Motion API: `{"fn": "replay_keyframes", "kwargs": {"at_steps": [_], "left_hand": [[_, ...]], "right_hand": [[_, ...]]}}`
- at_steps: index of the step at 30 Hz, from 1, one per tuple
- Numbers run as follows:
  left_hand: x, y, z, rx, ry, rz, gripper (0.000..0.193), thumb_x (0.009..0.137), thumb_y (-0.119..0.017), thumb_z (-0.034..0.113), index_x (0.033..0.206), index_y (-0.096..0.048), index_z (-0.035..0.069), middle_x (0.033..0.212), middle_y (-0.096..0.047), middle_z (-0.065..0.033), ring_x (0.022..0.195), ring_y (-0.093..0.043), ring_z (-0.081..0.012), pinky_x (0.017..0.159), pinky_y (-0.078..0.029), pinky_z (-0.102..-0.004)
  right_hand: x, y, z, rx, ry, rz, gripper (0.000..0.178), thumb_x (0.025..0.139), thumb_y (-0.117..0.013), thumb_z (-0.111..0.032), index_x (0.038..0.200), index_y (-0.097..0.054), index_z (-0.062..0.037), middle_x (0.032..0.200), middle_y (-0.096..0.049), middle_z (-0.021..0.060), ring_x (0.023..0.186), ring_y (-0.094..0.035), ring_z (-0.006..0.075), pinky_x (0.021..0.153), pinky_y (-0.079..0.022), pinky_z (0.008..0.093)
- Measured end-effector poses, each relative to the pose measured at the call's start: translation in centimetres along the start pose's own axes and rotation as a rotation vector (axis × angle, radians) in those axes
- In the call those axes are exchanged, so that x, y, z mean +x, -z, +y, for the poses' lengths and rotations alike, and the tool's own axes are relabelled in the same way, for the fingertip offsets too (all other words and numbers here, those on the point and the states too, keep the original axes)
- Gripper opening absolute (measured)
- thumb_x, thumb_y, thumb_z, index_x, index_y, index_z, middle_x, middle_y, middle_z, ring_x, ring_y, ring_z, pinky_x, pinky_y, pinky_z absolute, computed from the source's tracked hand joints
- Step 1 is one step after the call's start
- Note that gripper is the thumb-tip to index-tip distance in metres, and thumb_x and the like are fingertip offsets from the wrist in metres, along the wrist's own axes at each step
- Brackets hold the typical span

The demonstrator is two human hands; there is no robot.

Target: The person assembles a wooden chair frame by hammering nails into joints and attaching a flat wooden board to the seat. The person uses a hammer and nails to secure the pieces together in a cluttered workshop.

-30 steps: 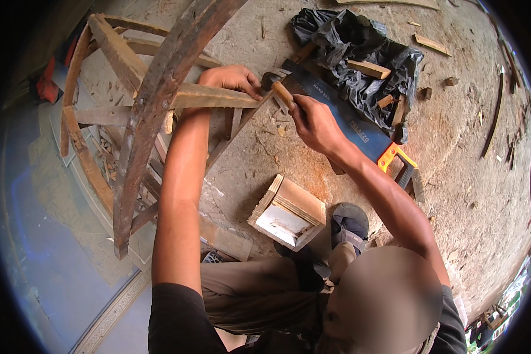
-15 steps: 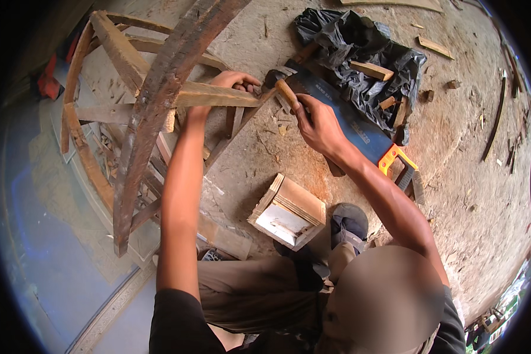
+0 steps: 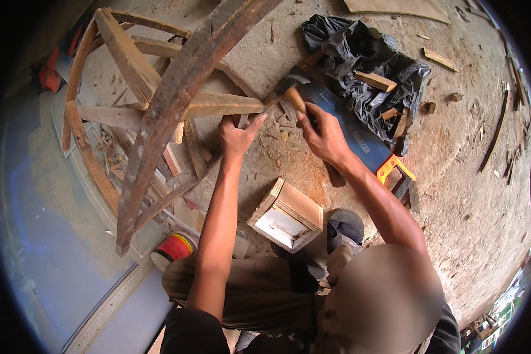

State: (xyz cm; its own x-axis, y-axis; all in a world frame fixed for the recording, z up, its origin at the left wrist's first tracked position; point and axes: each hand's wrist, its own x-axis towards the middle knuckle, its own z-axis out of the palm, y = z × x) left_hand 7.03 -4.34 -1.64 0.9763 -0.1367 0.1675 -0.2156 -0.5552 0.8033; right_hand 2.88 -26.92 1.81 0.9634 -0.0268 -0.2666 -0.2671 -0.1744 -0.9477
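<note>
A wooden frame (image 3: 177, 94) of rough, angled pieces stands at the left, one dark beam crossing in front. My left hand (image 3: 238, 137) is closed on the end of its pale rail (image 3: 224, 104), thumb up along the near side; the other fingers are mostly hidden beneath the wood. In my right hand (image 3: 325, 137) is a hammer (image 3: 295, 99), gripped by its light wooden handle. The hammer's dark head is just beyond the rail end, over the far end of a handsaw (image 3: 360, 133) with a yellow-orange and black handle.
A crumpled black plastic bag (image 3: 354, 50) with wood offcuts lies beyond the saw. A small box-like wooden block (image 3: 289, 212) sits near my feet. A red and yellow can (image 3: 176, 246) stands beside my knee. Wood scraps (image 3: 439, 59) litter the floor.
My left hand has come back from the rail's far side to beneath its end, thumb raised. The hammer has shifted slightly right. The view has moved a little, and the can shows more.
</note>
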Motion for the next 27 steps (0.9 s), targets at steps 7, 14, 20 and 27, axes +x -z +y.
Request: {"fn": "replay_keyframes", "kwargs": {"at_steps": [7,14,20,27], "left_hand": [[0.2,-1.3,0.0,0.141,-0.046,0.136,0.032,0.070,-0.088,0.018,0.084,-0.067,-0.001,0.081,-0.071,-0.0069,0.071,-0.066,-0.0167,0.065,-0.052,-0.0310],[0.0,-1.1,-1.1,0.180,-0.081,0.146,0.034,0.068,-0.089,0.016,0.085,-0.066,-0.001,0.080,-0.071,-0.0079,0.070,-0.067,-0.0179,0.065,-0.052,-0.0324],[-0.1,-1.2,-0.9,0.218,-0.052,0.152,0.034,0.067,-0.089,0.017,0.086,-0.066,0.000,0.081,-0.071,-0.0087,0.071,-0.068,-0.0194,0.065,-0.053,-0.0321],[-0.6,-1.0,-1.4,0.212,-0.016,0.143,0.035,0.066,-0.089,0.017,0.087,-0.067,0.000,0.082,-0.072,-0.0090,0.072,-0.069,-0.0199,0.066,-0.053,-0.0328]], "right_hand": [[0.5,0.2,0.6,-0.019,-0.003,-0.044,0.030,0.096,-0.055,-0.021,0.110,-0.057,0.0048,0.074,-0.062,0.0212,0.064,-0.061,0.0329,0.061,-0.046,0.0407],[-0.1,0.0,-0.3,0.044,-0.024,0.070,0.027,0.095,-0.055,-0.017,0.111,-0.056,0.0049,0.077,-0.061,0.0240,0.068,-0.060,0.0404,0.063,-0.046,0.0431],[-0.1,-0.8,0.5,0.022,0.122,0.037,0.025,0.095,-0.055,-0.015,0.110,-0.055,0.0047,0.079,-0.059,0.0272,0.076,-0.060,0.0449,0.066,-0.046,0.0444],[-0.4,-0.9,-0.2,-0.027,0.156,0.015,0.021,0.094,-0.055,-0.013,0.105,-0.054,0.0048,0.079,-0.057,0.0277,0.076,-0.056,0.0475,0.066,-0.044,0.0465]]}}
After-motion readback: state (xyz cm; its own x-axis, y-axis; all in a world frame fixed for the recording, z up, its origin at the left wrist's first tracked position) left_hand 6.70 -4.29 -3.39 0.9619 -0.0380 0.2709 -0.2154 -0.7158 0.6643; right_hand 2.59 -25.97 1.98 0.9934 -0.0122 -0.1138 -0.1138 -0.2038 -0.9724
